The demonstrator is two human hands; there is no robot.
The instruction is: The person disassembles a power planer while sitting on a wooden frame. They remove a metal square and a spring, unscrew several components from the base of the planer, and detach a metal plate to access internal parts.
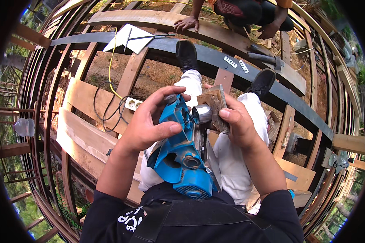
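left hand [152,117] and right hand [239,123] both grasping

blue power tool [183,141] in the left, near centre; square metal plate [215,103] in the right, toward its one o'clock. work looks unfinished; whether the parts are joined, cannot tell.

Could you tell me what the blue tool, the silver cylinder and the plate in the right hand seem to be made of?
Blue tool: probably semi-gloss plastic, with moulded-looking vents. Silver cylinder: likely polished metal, with mirror-like highlights. Plate: perhaps metal, grey-edged; its dull brown face is unclear, maybe rust or wood.
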